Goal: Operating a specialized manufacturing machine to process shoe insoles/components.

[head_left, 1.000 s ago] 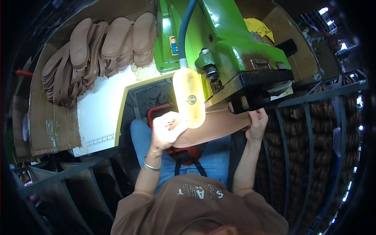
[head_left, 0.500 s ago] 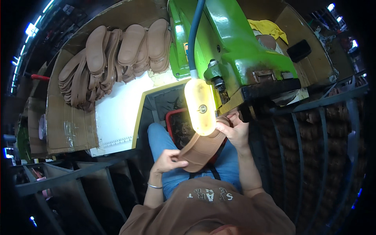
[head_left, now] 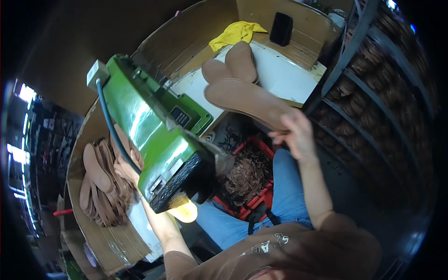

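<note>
We're pinching one sole [head_left: 247,100] in our right hand [head_left: 298,137]; beyond it two soles [head_left: 241,60], seemingly done, are lying; beside our left hand [head_left: 127,168] (grip unclear) a pile [head_left: 100,175] is apparently waiting.

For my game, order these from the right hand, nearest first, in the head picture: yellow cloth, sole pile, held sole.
1. Held sole: in the right hand.
2. Yellow cloth: at the back.
3. Sole pile: left of the green machine.

White tabletop [head_left: 284,77], brown soles [head_left: 241,60] on it, green machine [head_left: 140,123]
</note>
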Tool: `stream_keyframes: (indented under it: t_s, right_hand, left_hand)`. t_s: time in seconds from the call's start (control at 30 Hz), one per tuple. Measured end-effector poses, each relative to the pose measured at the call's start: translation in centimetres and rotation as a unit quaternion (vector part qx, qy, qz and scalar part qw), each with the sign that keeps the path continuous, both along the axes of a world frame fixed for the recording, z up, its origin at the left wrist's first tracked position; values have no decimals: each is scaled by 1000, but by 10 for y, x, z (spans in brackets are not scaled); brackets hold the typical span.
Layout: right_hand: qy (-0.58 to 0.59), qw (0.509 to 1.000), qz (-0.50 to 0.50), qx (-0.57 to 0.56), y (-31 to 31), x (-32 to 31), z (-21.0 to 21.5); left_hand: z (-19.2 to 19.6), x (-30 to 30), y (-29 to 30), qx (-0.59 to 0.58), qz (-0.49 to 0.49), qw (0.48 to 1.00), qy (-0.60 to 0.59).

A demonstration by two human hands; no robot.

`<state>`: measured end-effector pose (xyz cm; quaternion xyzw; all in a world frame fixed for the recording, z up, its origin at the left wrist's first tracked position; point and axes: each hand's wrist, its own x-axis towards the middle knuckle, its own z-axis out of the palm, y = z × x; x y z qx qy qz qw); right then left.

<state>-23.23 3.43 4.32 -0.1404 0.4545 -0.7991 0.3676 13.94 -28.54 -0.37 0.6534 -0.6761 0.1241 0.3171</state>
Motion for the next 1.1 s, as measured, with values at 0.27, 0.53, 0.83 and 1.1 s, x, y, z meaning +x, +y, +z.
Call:
stream_keyframes:
  t_s: [0.27, 0.53, 0.83, 1.1]
  right_hand:
    - [-358, 911, 16, -205, -166, 18, -46]
    - [102, 948, 295, 58, -50, 67, -97]
    - [114, 889, 414, 159, 103, 129, -125]
    - [70, 903, 391, 163, 137, 130, -126]
  left_hand:
    - [15, 0, 124, -52, -235, 679, 693]
    - [-77, 58, 259, 166, -364, 639, 657]
    - [0, -120, 295, 437, -367, 679, 461]
    - [17, -127, 275, 429, -363, 693, 451]
